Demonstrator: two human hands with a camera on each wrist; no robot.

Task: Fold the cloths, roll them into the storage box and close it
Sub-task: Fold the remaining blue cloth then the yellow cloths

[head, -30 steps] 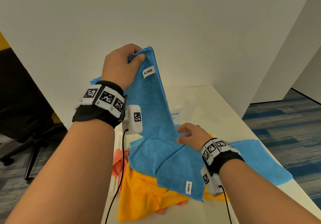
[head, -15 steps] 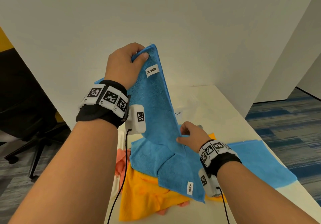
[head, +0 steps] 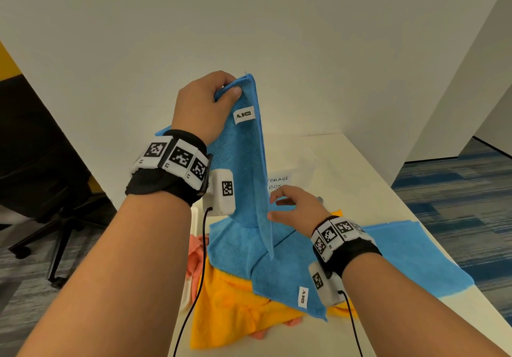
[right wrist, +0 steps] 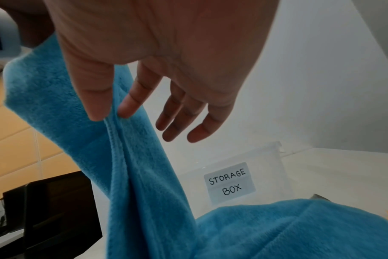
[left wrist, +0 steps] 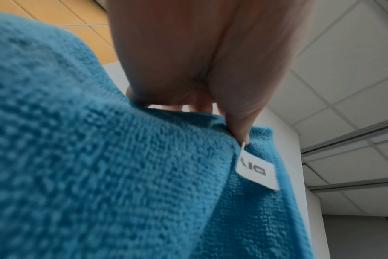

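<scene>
Right hand (head: 297, 209) shifted up along the hanging edge.
Blue cloth (head: 243, 168) is held raised by its corner, clamped in the left hand (head: 205, 107); below, its edge is pinched by thumb and forefinger for straightening. Storage box (right wrist: 230, 182) stands just beyond.

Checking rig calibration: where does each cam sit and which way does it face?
Head: on the head, facing forward and down at both forearms, left hand, right hand, table.
Left wrist: looks up along the fingers pinching the blue cloth; ceiling behind.
Right wrist: looks along the palm toward the storage box.
Shared: the blue cloth, in all three.
</scene>
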